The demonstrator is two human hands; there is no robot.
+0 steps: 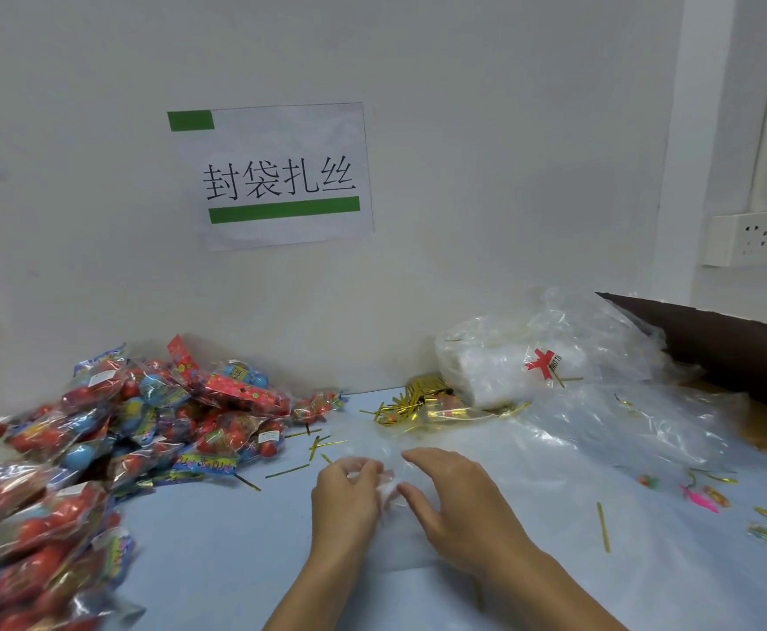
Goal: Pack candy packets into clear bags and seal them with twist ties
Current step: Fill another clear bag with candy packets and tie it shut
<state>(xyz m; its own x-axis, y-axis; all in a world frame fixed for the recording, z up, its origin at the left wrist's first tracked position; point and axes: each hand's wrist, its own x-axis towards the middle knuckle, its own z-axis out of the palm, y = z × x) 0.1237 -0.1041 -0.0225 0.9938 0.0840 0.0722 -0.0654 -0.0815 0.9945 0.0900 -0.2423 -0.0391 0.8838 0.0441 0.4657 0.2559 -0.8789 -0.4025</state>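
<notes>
Right now you look to be at the bag-opening step: both hands meet at lower centre of the frame over a thin clear plastic bag (386, 485) lying flat on the pale blue tabletop (217, 539). Your left hand (347, 491) has its fingers curled and seems to pinch the crumpled mouth of the film; your right hand (457, 503) rests beside it with fingers spread and relaxed, thumb close to the same spot. Whether the mouth is parted yet, I cannot tell; the film is too sheer.

The next move, as I judge it, calls for spreading the opening and reaching left for candy. The heap of red and blue candy packets (99, 439) fills the left and lower left of the frame, near your left hand. For sealing, loose gold twist ties (287, 470) lie just above your hands, and a bundle of gold ties (427, 389) sits at centre, against the large crinkled sack of spare clear bags (532, 362) at right.

Open room is the bare tabletop below and right of your hands. Mind the wall close behind, the dark wooden ledge (714, 334) at upper right, and a few small sweets (709, 496) scattered at far right.
</notes>
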